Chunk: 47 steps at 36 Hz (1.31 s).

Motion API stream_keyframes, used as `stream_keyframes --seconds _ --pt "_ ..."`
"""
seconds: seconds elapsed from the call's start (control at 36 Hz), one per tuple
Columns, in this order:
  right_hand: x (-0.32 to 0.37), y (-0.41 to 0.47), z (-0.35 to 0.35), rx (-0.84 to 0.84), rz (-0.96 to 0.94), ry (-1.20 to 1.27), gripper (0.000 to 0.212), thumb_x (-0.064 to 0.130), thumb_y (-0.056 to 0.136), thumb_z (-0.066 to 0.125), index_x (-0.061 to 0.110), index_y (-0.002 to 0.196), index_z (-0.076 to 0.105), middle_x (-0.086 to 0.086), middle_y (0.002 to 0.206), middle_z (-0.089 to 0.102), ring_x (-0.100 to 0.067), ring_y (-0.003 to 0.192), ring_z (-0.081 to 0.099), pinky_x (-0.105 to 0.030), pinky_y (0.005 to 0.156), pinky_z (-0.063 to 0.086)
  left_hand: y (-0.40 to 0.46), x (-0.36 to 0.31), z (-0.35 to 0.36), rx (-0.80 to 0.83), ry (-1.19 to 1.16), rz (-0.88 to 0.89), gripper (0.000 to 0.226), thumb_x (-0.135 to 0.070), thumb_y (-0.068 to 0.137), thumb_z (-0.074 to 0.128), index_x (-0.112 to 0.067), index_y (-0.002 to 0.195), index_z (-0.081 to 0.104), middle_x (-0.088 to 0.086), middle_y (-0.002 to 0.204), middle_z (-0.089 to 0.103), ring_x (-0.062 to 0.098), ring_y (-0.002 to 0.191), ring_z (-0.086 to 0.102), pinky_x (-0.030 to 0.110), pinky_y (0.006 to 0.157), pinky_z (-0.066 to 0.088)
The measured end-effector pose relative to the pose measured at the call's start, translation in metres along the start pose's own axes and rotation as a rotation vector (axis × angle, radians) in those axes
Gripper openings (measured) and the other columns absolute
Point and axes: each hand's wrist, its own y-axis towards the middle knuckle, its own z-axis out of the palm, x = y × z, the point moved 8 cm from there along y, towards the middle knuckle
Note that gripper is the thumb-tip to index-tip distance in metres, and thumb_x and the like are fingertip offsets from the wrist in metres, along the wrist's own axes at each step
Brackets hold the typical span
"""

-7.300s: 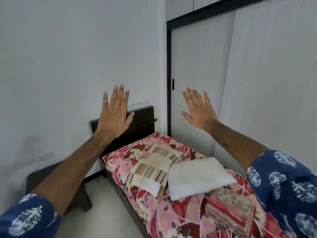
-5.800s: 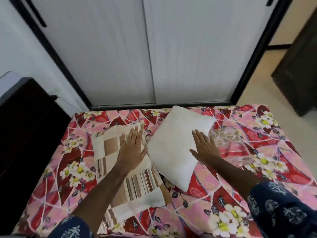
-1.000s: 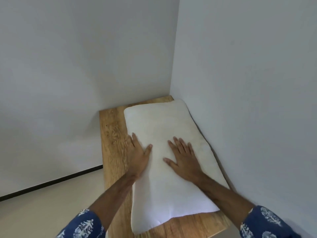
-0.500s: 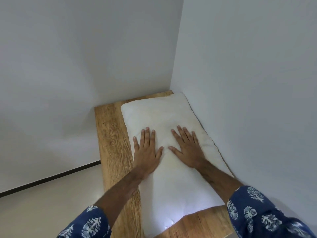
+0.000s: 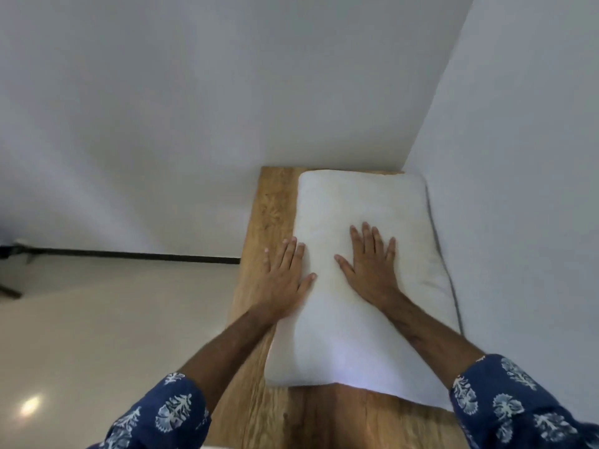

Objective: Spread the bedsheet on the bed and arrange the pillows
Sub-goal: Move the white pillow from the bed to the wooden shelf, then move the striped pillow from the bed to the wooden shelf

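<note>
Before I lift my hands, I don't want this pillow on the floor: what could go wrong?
The white pillow lies on a narrow wooden bench; its near end sits askew, so it may slide off. The left hand presses its outer edge, which may spring outward when freed.

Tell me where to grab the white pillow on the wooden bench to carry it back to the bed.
Grip the plump white pillow by its two short ends, one per hand. The right long side is pressed against the wall, but the near end overhangs the wooden bench a little, so fingers could probably slide under there. Both hands, left hand and right hand, lie flat now.
</note>
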Motion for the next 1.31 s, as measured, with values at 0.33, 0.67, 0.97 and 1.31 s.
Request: stream_keyframes --seconds 0.33,0.67,0.97,1.31 --pt "0.307 -0.095 0.053 0.194 -0.89 -0.116 0.084 0.071 0.094 0.019 0.02 0.16 0.014 -0.01 0.167 0.018 -0.03 0.154 0.018 -0.061 0.12 0.012 -0.258 0.168 -0.042 -0.072 0.159 -0.575 0.073 -0.059 0.102 0.026 -0.01 0.157 0.029 0.009 0.164 0.029 0.028 0.151 0.027 0.062 0.118 0.024" --pt "0.579 -0.4 0.132 0.292 -1.518 -0.157 0.081 0.069 0.098 0.023 0.022 0.161 0.004 -0.007 0.169 0.005 -0.03 0.156 0.007 -0.058 0.123 0.002 -0.685 0.236 -0.065 -0.21 0.129 -1.233 0.076 -0.061 0.099 0.019 -0.013 0.158 0.025 0.009 0.166 0.023 0.027 0.154 0.019 0.061 0.121 0.015" --pt "0.734 -0.726 0.155 0.368 -2.027 -0.161 0.083 0.071 0.096 0.014 0.023 0.161 -0.007 -0.006 0.169 -0.008 -0.027 0.156 -0.006 -0.055 0.122 -0.007 -1.026 0.179 -0.073 -0.321 0.158 -1.765 0.081 -0.062 0.095 0.011 -0.013 0.16 0.019 0.01 0.166 0.02 0.028 0.155 0.016 0.059 0.122 0.009" --pt "0.814 -1.011 0.2 0.416 -2.483 -0.241 0.098 0.078 0.083 -0.015 0.02 0.16 -0.007 -0.01 0.168 -0.008 -0.032 0.156 -0.003 -0.057 0.123 -0.002 -1.262 0.107 -0.027 -0.356 0.113 -2.223 0.08 -0.062 0.098 0.012 -0.011 0.158 0.026 0.01 0.165 0.025 0.029 0.153 0.022 0.061 0.119 0.024"
